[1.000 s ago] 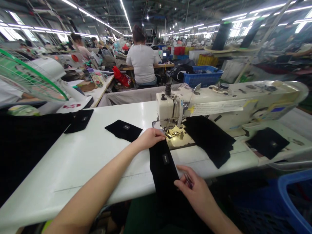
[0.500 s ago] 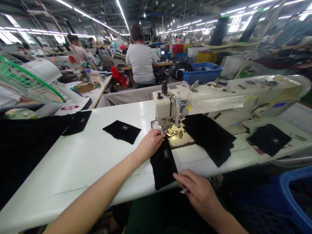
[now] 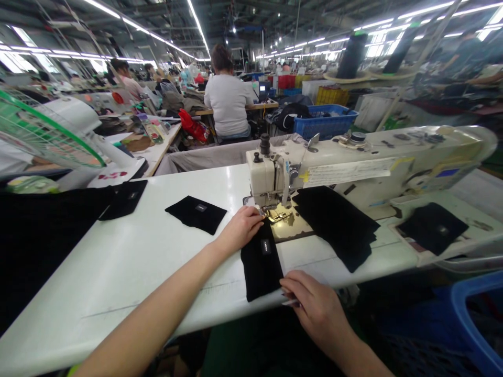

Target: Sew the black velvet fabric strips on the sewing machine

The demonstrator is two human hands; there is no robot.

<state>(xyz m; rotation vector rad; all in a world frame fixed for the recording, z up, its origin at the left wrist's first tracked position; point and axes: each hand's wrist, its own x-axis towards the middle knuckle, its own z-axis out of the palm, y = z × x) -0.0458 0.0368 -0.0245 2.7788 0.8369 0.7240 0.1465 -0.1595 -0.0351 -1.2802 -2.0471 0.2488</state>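
Observation:
A black fabric piece [image 3: 261, 269] with a small label [image 3: 266, 246] lies lengthwise on the white sewing table, its far end at the lit presser foot [image 3: 278, 216] of a sewing machine [image 3: 271, 173]. Beside the foot, my left hand [image 3: 244, 226] is closed on the fabric's far left edge, fingertips together. At the near right corner, my right hand [image 3: 312, 303] pinches the cloth between thumb and finger. A small, pale metallic tool [image 3: 290, 302] pokes out from under its fingers; most of it is hidden in the palm.
Another labelled black piece [image 3: 197, 213] lies to the left. Right of the needle area rests a stack of black pieces [image 3: 338, 225], with one more labelled piece [image 3: 434, 228] farther right. A green fan [image 3: 47, 128] stands left; a blue basket [image 3: 471, 293] sits low right. A person [image 3: 227, 102] sits ahead.
The black fabric piece has slid slightly toward the machine, its near edge now farther from me. My right hand has followed a little; my left hand stays by the foot.

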